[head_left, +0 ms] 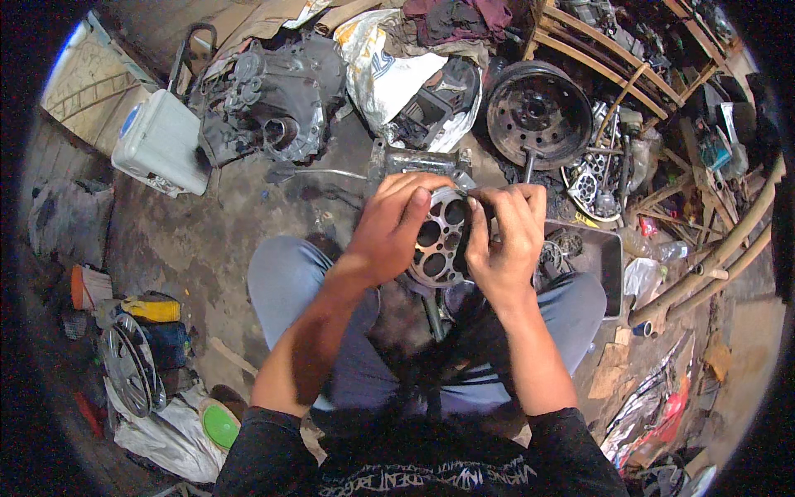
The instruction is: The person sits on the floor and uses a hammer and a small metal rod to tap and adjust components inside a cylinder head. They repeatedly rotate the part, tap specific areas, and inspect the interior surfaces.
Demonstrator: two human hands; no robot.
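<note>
Between the two knees, at the centre of the frame, we noted a bored metal casting (440,248), its pierced face turned up toward us and several large round openings visible beside smaller ones. It resembled part of an engine; we could not name it more closely.

We saw the left hand (385,232) wrapped over the upper left rim, fingers together and gripping that edge. The right hand (503,236) was at the upper right edge, thumb and fingertips drawn close together; whether anything small sat between them, we could not tell.

Handling, as we judged it: heavy for its size, quite stiff, with no give under the fingers. The grime about the place suggested an oily skin, so we expected it to slip in bare hands. We thought it hard to break, though its flat face might scratch. Best hold, we reckoned: the outer rim, from opposite sides, fingertips clear of the openings.

Around it we logged a metal tray (611,261) right of centre, a steel wheel (515,112) at upper right, and a gearbox housing (277,87) at upper left.
</note>
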